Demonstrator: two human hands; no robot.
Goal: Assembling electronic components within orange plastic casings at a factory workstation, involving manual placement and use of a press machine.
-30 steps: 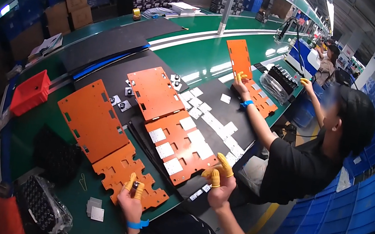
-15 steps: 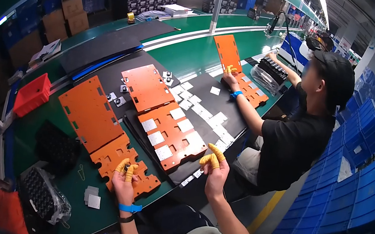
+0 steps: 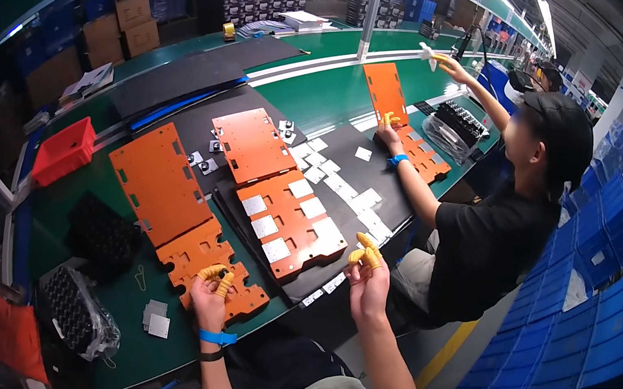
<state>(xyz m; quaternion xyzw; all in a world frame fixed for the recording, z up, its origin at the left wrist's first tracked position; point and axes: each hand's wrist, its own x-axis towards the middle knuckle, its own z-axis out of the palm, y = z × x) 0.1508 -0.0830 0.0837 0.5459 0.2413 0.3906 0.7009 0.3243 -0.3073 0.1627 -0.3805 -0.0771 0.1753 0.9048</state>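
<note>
Two hands (image 3: 209,301) (image 3: 366,274), four orange plates (image 3: 225,267)

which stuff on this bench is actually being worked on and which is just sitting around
In hand:
left hand on the small orange plate
right hand, raised, nothing visibly held
orange fixture with silver squares

Lying about:
red bin
black tray in a bag
cardboard boxes

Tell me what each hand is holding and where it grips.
Left hand rests on the small orange plate, at its near edge. Right hand is raised; holding anything cannot be told.
</note>
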